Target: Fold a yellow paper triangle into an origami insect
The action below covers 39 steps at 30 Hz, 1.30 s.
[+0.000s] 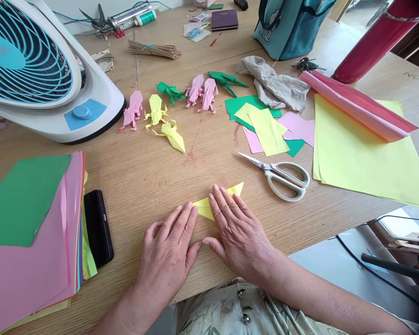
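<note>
Yellow folded paper [204, 209] lies flat near the close edge of the wooden table [132, 172]. I see the right hand [239, 232] spread over it, fingers straight and nearly side by side; the left hand [172, 239] has its fingertips at the paper's left end, thumb apart. Reddish smudges [191, 157] mark the tabletop. A white fan [94, 83] stands left, a blue bag [307, 32] at the back.
</note>
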{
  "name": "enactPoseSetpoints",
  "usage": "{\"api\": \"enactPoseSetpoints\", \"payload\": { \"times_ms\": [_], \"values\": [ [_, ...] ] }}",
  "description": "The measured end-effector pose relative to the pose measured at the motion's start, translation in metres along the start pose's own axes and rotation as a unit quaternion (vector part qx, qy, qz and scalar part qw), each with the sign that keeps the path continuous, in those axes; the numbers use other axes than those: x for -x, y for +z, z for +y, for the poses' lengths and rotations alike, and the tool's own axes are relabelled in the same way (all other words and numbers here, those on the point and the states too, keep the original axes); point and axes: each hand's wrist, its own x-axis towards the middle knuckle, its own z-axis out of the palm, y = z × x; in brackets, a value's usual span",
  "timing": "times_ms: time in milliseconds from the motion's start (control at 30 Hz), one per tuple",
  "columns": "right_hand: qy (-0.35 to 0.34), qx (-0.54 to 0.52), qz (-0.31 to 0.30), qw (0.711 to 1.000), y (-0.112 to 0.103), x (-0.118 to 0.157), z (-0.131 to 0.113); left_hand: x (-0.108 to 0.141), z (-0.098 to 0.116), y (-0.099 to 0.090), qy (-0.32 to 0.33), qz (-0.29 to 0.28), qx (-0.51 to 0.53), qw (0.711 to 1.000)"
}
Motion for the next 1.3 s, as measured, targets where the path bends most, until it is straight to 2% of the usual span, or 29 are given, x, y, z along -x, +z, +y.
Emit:
{"api": "enactPoseSetpoints", "payload": {
  "times_ms": [300,400,467,600,633,933,1067,1200,1300],
  "values": [
    [0.091,0.065,0.032,0.993,-0.011,0.016,0.018,0.002,0.001,-0.002,-0.003,-0.007,-0.002,1.000],
    [0.098,0.069,0.048,0.992,-0.015,0.014,0.015,0.001,0.001,-0.002,-0.005,-0.004,0.000,1.000],
    [0.069,0.056,0.056,0.994,-0.015,0.009,0.005,0.001,0.001,0.000,-0.004,-0.001,0.001,1.000],
    [-0.111,-0.026,0.010,0.993,-0.006,-0.003,-0.015,0.002,0.000,0.002,-0.001,0.002,0.006,1.000],
    [-0.112,-0.039,0.003,0.993,-0.004,-0.005,-0.016,0.002,0.000,0.002,-0.001,0.000,0.006,1.000],
    [0.003,-0.018,-0.004,1.000,-0.007,0.002,0.013,0.001,0.000,-0.001,-0.002,-0.018,-0.001,1.000],
    [0.023,-0.004,-0.006,1.000,-0.008,0.003,0.019,0.001,0.000,-0.002,-0.003,-0.020,0.003,1.000],
    [0.070,0.032,0.011,0.997,-0.007,0.004,0.031,0.001,0.001,-0.002,-0.007,-0.012,0.011,1.000],
    [0.073,0.045,0.011,0.996,-0.008,0.006,0.037,0.002,0.002,-0.003,-0.018,-0.011,0.019,1.000]
  ]
}}
